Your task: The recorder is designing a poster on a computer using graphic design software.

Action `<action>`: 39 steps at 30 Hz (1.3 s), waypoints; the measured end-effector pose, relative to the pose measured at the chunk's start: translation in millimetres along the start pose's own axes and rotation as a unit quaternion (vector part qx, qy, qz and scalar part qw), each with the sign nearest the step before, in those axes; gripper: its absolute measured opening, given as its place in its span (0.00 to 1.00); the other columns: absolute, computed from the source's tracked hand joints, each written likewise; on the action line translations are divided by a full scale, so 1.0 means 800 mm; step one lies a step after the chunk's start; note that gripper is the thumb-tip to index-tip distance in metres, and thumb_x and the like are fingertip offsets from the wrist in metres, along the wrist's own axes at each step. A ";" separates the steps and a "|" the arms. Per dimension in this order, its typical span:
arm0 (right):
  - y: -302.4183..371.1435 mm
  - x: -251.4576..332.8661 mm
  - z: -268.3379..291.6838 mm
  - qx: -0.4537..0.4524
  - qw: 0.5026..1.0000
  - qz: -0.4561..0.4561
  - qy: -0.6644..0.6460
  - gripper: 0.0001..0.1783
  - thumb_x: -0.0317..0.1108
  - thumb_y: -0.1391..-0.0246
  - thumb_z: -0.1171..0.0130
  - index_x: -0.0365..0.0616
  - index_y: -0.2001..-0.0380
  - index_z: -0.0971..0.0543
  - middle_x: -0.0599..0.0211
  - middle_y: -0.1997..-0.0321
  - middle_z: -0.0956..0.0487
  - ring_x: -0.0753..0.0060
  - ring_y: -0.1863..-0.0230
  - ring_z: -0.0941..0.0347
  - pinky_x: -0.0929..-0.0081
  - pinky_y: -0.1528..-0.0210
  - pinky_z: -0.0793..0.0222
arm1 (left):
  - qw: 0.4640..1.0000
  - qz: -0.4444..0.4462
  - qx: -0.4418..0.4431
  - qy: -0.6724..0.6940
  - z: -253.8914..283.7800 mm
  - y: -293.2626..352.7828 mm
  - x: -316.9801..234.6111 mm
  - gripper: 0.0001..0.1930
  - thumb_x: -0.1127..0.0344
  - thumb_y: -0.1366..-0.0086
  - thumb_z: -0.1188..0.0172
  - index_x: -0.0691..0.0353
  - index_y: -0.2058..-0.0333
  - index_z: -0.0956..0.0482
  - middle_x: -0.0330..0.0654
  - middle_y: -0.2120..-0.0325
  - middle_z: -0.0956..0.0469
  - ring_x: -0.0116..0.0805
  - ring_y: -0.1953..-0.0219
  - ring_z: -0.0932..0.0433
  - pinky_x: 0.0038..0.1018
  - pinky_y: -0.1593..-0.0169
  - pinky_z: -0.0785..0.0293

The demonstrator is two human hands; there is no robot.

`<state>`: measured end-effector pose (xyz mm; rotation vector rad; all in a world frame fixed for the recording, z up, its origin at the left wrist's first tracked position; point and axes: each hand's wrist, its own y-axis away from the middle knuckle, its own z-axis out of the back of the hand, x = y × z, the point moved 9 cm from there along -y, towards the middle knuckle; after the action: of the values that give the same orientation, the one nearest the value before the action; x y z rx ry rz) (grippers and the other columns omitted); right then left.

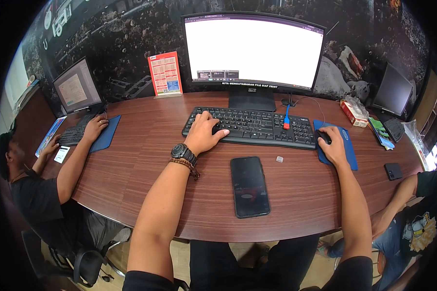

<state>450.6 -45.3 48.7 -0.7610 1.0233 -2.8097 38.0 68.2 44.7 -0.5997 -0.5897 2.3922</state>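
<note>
My left hand (204, 133) rests on the left part of a black keyboard (262, 127), fingers spread over the keys; a black watch and a bead bracelet sit on that wrist. My right hand (332, 143) covers a black mouse (322, 136) on a blue mouse pad (348, 154) to the right of the keyboard. A wide curved monitor (254, 48) with a mostly white screen stands behind the keyboard. A red and blue adapter (286, 121) lies on the keyboard. A black phone (249, 185) lies face up on the wooden desk (141, 160) between my forearms.
A person at the left has one hand on a mouse pad (104, 133) beside a second keyboard and small monitor (76, 87). Another person sits at the right near a dark phone (393, 170). A red card stand (165, 73), a small box (354, 112), a dark monitor (393, 90).
</note>
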 end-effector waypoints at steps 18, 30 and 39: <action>-0.003 -0.018 -0.002 -0.003 0.997 -0.050 0.053 0.22 0.36 0.49 0.39 0.41 0.50 0.20 0.52 0.48 0.24 0.46 0.45 0.26 0.58 0.42 0.29 | 1.000 0.004 0.010 0.010 0.001 -0.001 -0.002 0.29 0.50 0.37 0.32 0.72 0.50 0.18 0.50 0.57 0.27 0.47 0.51 0.29 0.38 0.44 0.30; -0.003 -0.028 -0.005 -0.004 0.994 -0.078 0.076 0.31 0.40 0.47 0.40 0.32 0.43 0.24 0.47 0.42 0.26 0.43 0.43 0.27 0.58 0.39 0.31 | 1.000 0.016 0.016 0.002 0.002 -0.001 -0.002 0.29 0.49 0.36 0.33 0.72 0.50 0.18 0.50 0.57 0.27 0.48 0.50 0.28 0.39 0.43 0.30; -0.002 -0.024 -0.004 -0.001 0.993 -0.092 0.071 0.30 0.38 0.47 0.39 0.33 0.43 0.24 0.49 0.41 0.26 0.44 0.41 0.27 0.58 0.39 0.31 | 1.000 0.006 0.010 -0.002 0.002 0.000 -0.002 0.29 0.49 0.37 0.33 0.72 0.50 0.18 0.50 0.57 0.27 0.48 0.51 0.28 0.39 0.44 0.30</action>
<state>466.6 -38.0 39.6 -0.6968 1.0248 -3.0598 38.5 66.7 46.9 -0.5913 -0.5638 2.4087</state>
